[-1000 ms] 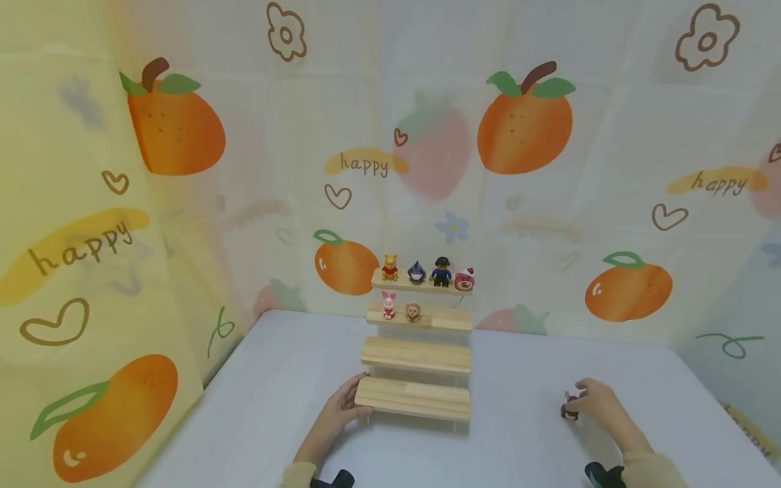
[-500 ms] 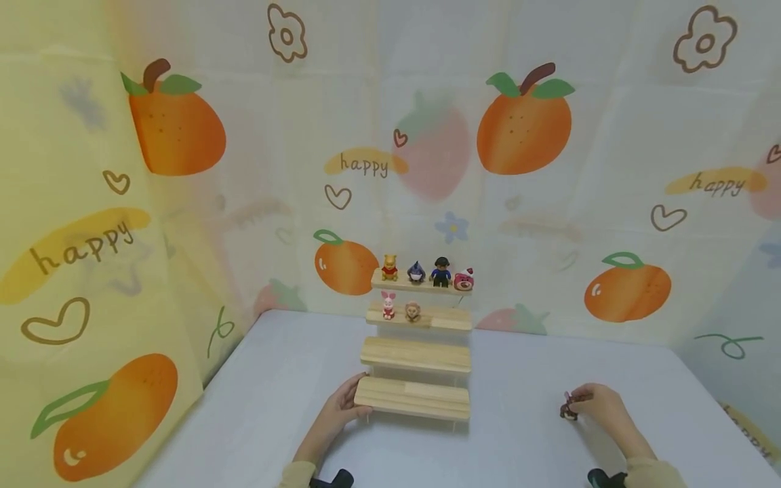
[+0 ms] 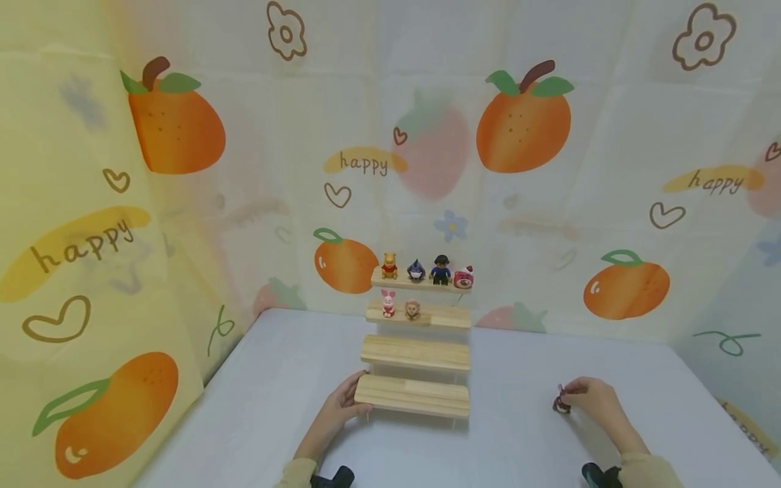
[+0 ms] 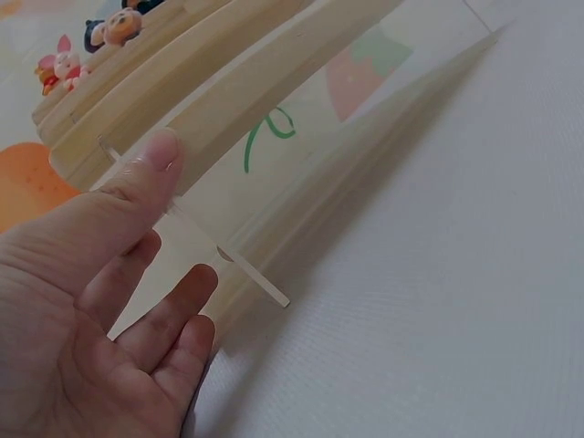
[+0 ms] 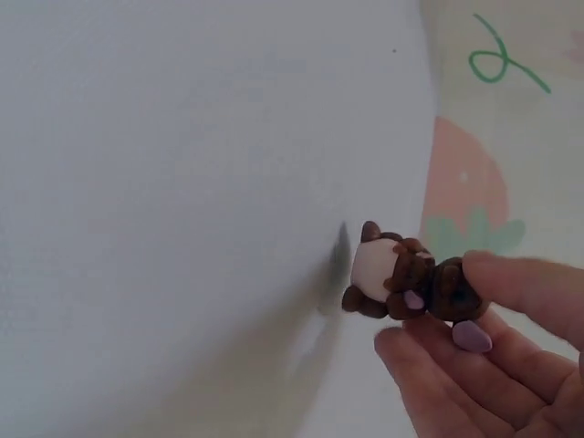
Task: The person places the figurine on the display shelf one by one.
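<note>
My left hand (image 3: 335,407) grips the left end of a wooden stepped display stand (image 3: 412,395), at its lowest tier. In the left wrist view the thumb (image 4: 160,155) lies by the board's end, near a clear side support (image 4: 260,278). My right hand (image 3: 594,400) pinches a small brown figurine (image 5: 415,283) by its head between thumb and fingertips. The figurine has a pale belly and pinkish ears; in the right wrist view it lies sideways, feet pointing left, over the white table with its shadow beside it.
Several figurines stand on the top tier, among them a yellow bear (image 3: 389,266) and a pink bear head (image 3: 464,278). A pink piglet (image 3: 388,304) and a brown-faced figurine (image 3: 413,310) occupy the second tier. Fruit-printed cloth (image 3: 525,203) hangs behind the white table (image 3: 512,440).
My right hand has shifted slightly left toward the stand, with the brown figurine still pinched. My left hand keeps its place on the lowest tier.
</note>
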The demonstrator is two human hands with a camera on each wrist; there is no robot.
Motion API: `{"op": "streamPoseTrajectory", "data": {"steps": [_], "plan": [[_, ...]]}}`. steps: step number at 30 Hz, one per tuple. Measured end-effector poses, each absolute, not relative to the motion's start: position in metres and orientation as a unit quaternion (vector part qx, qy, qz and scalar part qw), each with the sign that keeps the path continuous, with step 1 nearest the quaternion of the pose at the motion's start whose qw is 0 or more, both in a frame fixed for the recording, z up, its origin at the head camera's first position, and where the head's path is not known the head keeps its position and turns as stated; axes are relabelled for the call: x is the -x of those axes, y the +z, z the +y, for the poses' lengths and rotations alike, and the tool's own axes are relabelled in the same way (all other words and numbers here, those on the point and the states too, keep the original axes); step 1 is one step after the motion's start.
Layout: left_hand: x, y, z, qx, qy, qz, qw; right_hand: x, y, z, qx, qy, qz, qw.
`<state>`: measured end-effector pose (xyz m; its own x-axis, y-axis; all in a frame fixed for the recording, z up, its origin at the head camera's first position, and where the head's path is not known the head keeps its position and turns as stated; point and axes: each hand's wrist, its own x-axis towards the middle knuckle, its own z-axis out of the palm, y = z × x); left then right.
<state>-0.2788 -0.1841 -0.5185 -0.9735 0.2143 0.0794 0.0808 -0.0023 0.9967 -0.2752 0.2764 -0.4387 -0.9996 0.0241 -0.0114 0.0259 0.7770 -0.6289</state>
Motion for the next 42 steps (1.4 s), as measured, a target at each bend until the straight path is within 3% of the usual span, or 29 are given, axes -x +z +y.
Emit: {"op": "streamPoseTrajectory", "data": {"steps": [8, 13, 22, 32, 38, 42], "plan": [[0.282, -0.516, -0.184, -0.104, 0.698, 0.707, 0.043, 0.276, -0.419, 0.264, -0.012, -0.352, 0.936, -0.009], [0.282, -0.515, -0.185, -0.106, 0.694, 0.711, 0.044, 0.281, -0.420, 0.256, 0.014, -0.376, 0.925, -0.060], [0.284, -0.512, -0.184, -0.116, 0.689, 0.714, 0.036, 0.361, -0.510, 0.292, 0.066, -0.381, 0.893, -0.231], [0.281, -0.518, -0.185, -0.096, 0.691, 0.716, 0.041, 0.384, -0.525, 0.276, 0.104, -0.444, 0.846, -0.275], [0.278, -0.519, -0.185, -0.100, 0.698, 0.707, 0.048, 0.341, -0.458, 0.229, 0.195, -0.528, 0.779, -0.275], [0.278, -0.518, -0.184, -0.106, 0.696, 0.709, 0.048, 0.309, -0.411, 0.197, 0.180, -0.522, 0.786, -0.278]]}}
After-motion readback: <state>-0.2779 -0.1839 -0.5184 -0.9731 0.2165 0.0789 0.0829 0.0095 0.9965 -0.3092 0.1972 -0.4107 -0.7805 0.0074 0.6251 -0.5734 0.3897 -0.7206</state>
